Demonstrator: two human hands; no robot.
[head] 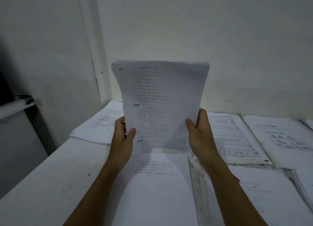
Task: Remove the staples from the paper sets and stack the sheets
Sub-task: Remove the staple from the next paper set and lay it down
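A thick bundle of printed sheets [160,103] stands upright in front of me, held above the table. My left hand [122,136] grips its lower left edge with the thumb on the front page. My right hand [199,132] grips the lower right edge the same way. Two dark marks sit at the bundle's top left corner. Below the bundle a printed sheet [157,183] lies flat on the white table [50,175]. No staple remover is visible.
Paper sets lie at the back left [100,124], back middle-right [237,137] and far right [284,141]. More sheets [271,197] lie at the near right with a small red object [237,178] beside my forearm. A wall rises behind; a shelf [15,105] stands left.
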